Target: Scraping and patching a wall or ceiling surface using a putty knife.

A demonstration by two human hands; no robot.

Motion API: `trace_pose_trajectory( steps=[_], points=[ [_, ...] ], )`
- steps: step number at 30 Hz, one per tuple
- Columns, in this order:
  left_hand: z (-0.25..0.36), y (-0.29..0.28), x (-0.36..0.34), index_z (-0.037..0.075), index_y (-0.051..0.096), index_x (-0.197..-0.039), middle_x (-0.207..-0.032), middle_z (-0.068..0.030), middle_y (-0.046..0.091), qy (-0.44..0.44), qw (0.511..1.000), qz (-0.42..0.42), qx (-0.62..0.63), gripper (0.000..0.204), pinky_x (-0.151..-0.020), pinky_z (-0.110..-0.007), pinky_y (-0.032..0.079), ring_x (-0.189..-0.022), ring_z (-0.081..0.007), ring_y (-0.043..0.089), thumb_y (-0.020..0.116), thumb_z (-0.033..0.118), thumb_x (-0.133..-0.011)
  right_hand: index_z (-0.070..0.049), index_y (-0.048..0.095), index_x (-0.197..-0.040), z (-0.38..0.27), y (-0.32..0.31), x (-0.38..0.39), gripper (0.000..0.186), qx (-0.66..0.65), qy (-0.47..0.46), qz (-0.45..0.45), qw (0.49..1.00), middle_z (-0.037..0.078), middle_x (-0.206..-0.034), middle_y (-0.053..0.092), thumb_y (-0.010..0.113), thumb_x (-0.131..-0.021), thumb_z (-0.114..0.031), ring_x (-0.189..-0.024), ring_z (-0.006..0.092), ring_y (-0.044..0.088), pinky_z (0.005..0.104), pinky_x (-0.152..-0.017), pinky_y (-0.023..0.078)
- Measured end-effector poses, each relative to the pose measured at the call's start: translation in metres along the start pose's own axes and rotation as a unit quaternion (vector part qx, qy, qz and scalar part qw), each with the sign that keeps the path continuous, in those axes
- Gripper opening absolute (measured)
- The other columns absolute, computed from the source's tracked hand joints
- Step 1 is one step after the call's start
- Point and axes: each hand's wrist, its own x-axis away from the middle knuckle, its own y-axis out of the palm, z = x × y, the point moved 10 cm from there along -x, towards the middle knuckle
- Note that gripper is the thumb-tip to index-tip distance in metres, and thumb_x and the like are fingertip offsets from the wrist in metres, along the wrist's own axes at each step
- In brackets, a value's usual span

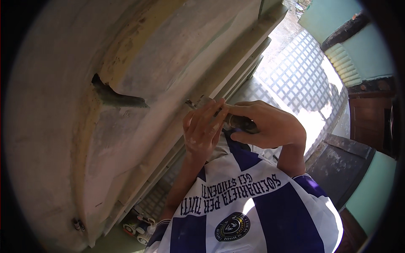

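Observation:
Near the centre, my right hand is curled round a small hand tool with a dark rounded body; its exact kind is unclear. My left hand has its fingers together over the front part of that tool, meeting my right fingertips. A lighter piece shows just beyond my left fingers, close to a beige ledge. Left of my hands is a worn plastered surface with a long dark broken gap along a yellowish band. My fingers hide much of what I hold.
Several parallel ledges run diagonally beside me. Right are a sunlit tiled floor, a brown wooden piece of furniture, a dark grey panel and pale green walls. Small wheeled items lie low at the bottom left.

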Motion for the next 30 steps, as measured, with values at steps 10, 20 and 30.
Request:
trace_pose_trajectory(
  steps=[10, 20, 30],
  points=[
    [-0.014, 0.027, -0.022, 0.021, 0.072, -0.120, -0.124, 0.0076, 0.073, 0.009, 1.000, 0.012, 0.013, 0.033, -0.099, -0.036, 0.043, -0.116, -0.0151, 0.067, 0.072, 0.010, -0.089, 0.004, 0.059, -0.140, -0.020, -0.054, 0.029, 0.097, -0.150, -0.187, 0.223, 0.945, 0.021, -0.105, 0.071, 0.087, -0.072, -0.059, -0.093, 0.0314, 0.069, 0.0438, -0.089, 0.053],
    [-0.017, 0.000, -0.014, 0.013, 0.065, -0.130, -0.137, -0.0076, 0.064, -0.066, 0.996, 0.055, 0.028, 0.044, -0.101, -0.041, 0.046, -0.118, -0.0270, 0.064, 0.070, 0.004, -0.088, -0.006, 0.046, -0.061, -0.018, -0.092, -0.007, 0.043, -0.245, -0.411, 0.306, 0.823, 0.004, -0.050, 0.048, 0.068, -0.097, -0.013, -0.042, 0.0173, 0.048, 0.0315, -0.042, 0.042],
    [-0.035, -0.065, 0.141, 0.004, 0.062, -0.122, -0.130, -0.0154, 0.065, -0.323, 0.918, 0.214, -0.080, 0.034, -0.102, -0.045, 0.048, -0.121, -0.0334, 0.060, 0.062, -0.006, -0.089, -0.008, 0.036, -0.071, 0.017, -0.087, -0.068, 0.032, -0.181, -0.339, 0.369, 0.846, 0.001, -0.049, 0.039, 0.050, -0.099, -0.001, -0.038, 0.0109, 0.033, 0.0288, -0.036, 0.031]
  ],
)
